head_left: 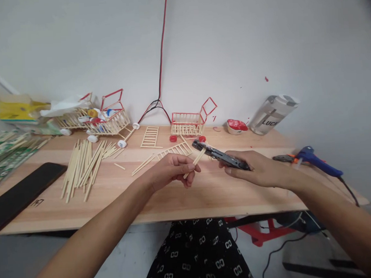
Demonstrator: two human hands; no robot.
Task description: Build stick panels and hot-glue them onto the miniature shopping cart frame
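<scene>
My left hand (171,168) pinches a short wooden stick (195,162) above the middle of the wooden table (120,196). My right hand (258,168) is closed round the handles of dark pliers (215,154), whose jaws meet the far end of the stick. A small ladder-like stick frame (175,150) lies on the table just behind my left hand.
A pile of loose sticks (81,167) lies at left, a black phone (18,193) at the front left edge. Stick carts with red frames (189,123) (108,118) stand by the wall. At right are a red paint cup (236,126), a bottle (273,113) and a blue glue gun (317,161).
</scene>
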